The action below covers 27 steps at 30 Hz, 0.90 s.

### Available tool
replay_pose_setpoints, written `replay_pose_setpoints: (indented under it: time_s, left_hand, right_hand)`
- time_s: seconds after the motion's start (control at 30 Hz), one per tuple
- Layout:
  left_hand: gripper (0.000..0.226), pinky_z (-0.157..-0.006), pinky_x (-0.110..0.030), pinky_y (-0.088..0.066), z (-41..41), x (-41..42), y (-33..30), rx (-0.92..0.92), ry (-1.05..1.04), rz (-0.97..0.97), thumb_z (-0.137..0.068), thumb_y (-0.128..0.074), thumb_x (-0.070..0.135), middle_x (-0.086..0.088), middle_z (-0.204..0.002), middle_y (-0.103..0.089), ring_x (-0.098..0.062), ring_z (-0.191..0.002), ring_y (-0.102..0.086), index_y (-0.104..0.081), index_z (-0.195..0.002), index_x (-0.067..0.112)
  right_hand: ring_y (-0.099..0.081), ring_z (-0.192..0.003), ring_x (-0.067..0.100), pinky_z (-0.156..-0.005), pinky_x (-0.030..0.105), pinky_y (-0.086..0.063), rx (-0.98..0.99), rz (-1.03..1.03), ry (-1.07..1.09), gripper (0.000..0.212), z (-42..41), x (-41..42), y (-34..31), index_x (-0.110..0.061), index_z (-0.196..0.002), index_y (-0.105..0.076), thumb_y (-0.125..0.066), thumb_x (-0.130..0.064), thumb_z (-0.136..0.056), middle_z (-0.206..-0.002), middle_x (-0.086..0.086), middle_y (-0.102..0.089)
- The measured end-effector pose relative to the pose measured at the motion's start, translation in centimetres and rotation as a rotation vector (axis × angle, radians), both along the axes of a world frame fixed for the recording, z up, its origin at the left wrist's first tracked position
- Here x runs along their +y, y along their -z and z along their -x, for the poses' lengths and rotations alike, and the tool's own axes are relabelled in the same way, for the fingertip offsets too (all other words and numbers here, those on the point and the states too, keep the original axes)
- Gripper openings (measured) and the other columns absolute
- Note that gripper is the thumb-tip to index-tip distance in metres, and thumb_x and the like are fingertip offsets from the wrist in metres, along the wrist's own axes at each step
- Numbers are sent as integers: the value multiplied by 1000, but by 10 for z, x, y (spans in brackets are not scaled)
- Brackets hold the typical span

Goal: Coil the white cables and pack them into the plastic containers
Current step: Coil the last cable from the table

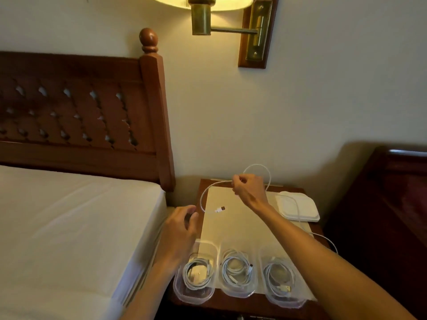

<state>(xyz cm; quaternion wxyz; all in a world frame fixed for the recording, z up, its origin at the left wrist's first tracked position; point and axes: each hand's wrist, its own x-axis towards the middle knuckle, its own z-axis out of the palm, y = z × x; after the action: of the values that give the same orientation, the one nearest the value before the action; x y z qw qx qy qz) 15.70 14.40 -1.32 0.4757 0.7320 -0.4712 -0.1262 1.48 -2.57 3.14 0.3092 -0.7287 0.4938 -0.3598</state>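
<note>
A thin white cable (258,167) is held up above a small dark wooden bedside table (298,189); it is pinched in the curled fingers of the right hand (248,189), raised over the far part of the table; from the hand one loop arches upward against the wall and comes down on the right, where the cable runs across a stack of white plastic lids (298,207) and trails toward the near right edge of the table; the other part curves left and down in an arc, and its short free end, tipped with a white plug with a dark metal end (220,209), lies roughly level and points right, hanging above a pale paper sheet (238,225) spread on the table top; the left hand (179,232) is held lower, at the left edge of the table, its fingers curled with a small dark shape between them; whether anything is gripped there cannot be told; along the near edge of the sheet three clear plastic containers are lined up side by side, left (195,272), middle (238,270) and right (282,280), each already filled with a coiled white cable; a bed with a white sheet (69,227) and a carved wooden headboard (76,107) stands to the left; a lit brass wall lamp (231,17) is mounted above.
</note>
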Motion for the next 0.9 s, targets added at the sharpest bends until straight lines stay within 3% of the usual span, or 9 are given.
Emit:
replay_pose_setpoints:
  time_s: [0.1,0.23,0.4,0.5,0.63,0.7,0.77,0.83,0.9]
  left_hand:
    - [15,-72,-6,-45,13,-16,-51,-15,73,225,-96,-58,21,20,-98,-65,5,-92,-60,-67,-104,31]
    - [18,-62,-18,-47,34,-40,-101,49,126,378,-96,-57,13,13,-87,-69,-9,-73,-63,-71,-100,25]
    - [34,-56,-18,-48,72,-73,-162,186,345,436,-98,-48,1,1,-116,-63,-11,-68,-62,-61,-121,21]
    - [52,-54,-28,-52,92,-96,-192,283,591,421,-97,-45,-7,3,-134,-52,-20,-74,-65,-44,-140,22]
    - [51,-50,-28,-52,111,-120,-217,373,753,404,-98,-46,-3,2,-130,-50,-25,-78,-64,-40,-142,21]
    - [27,-51,-28,-48,119,-126,-228,223,755,444,-100,-45,3,-4,-104,-61,-19,-69,-61,-59,-118,17]
    - [19,-61,-21,-45,118,-131,-240,-43,657,488,-100,-47,7,2,-80,-61,-7,-65,-56,-63,-93,15]
    - [16,-67,-10,-40,108,-132,-252,-257,549,543,-98,-51,9,6,-78,-60,-2,-74,-57,-62,-89,15]
    - [16,-67,-8,-38,92,-132,-263,-290,455,576,-98,-51,8,7,-80,-59,3,-77,-56,-61,-88,15]
  right_hand:
    - [-71,-62,24,-68,39,-62,-80,-65,-38,29,12,-4,-54,-9,-69,-72,-64,-30,-86,-62,8,-71]
    - [-74,-68,25,-70,36,-62,-151,-224,-141,16,43,3,-129,2,-83,-71,-65,-12,-87,-74,14,-73]
    - [-62,-65,15,-58,22,-51,-31,-103,-253,9,85,11,-210,-8,-102,-57,-49,-5,-98,-85,11,-66]
    - [-55,-70,9,-59,17,-43,69,30,-312,8,105,20,-241,-13,-103,-53,-50,-7,-98,-88,5,-64]
    - [-53,-64,6,-56,14,-40,42,117,-332,12,128,30,-260,-16,-98,-53,-48,-5,-99,-82,3,-63]
    - [-52,-61,5,-55,15,-41,16,143,-317,15,136,32,-263,-19,-97,-53,-48,-6,-99,-78,1,-64]
    - [-49,-56,3,-53,16,-40,-19,102,-327,13,147,31,-261,-19,-104,-55,-48,-8,-100,-73,-1,-62]
    - [-43,-50,5,-49,18,-37,-70,4,-384,17,161,29,-253,-14,-109,-59,-44,-13,-103,-65,-2,-53]
    - [-37,-50,7,-48,19,-34,-136,-109,-468,26,177,25,-239,-8,-108,-61,-37,-17,-106,-62,-3,-44]
